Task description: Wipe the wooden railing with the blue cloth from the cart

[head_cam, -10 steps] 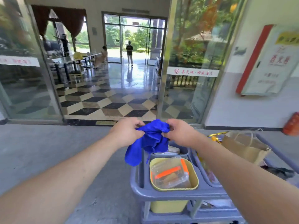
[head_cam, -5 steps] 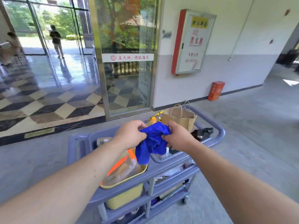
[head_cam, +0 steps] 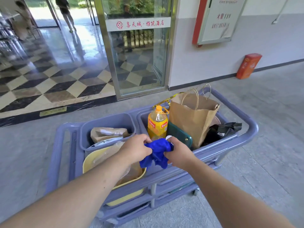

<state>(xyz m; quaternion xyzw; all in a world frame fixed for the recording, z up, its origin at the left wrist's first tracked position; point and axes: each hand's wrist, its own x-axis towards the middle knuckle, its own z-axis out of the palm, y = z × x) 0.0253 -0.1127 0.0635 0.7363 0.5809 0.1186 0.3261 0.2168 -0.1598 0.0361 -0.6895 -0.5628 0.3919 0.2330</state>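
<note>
Meanwhile our left hand point(head_cam: 136, 149) and right hand point(head_cam: 178, 154) pinch the bunched cloth point(head_cam: 157, 153) above the cart point(head_cam: 246, 129); dangling corner may snag.

Crumpled blue cloth point(head_cam: 157, 152) bunched above the grey-blue cart point(head_cam: 243, 143), ends dangling

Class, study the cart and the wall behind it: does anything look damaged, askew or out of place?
Two things. The brown paper bag in the cart has a torn, ragged top edge. The wall notice is peeling at its lower right corner. Nothing looks spilled.
</note>
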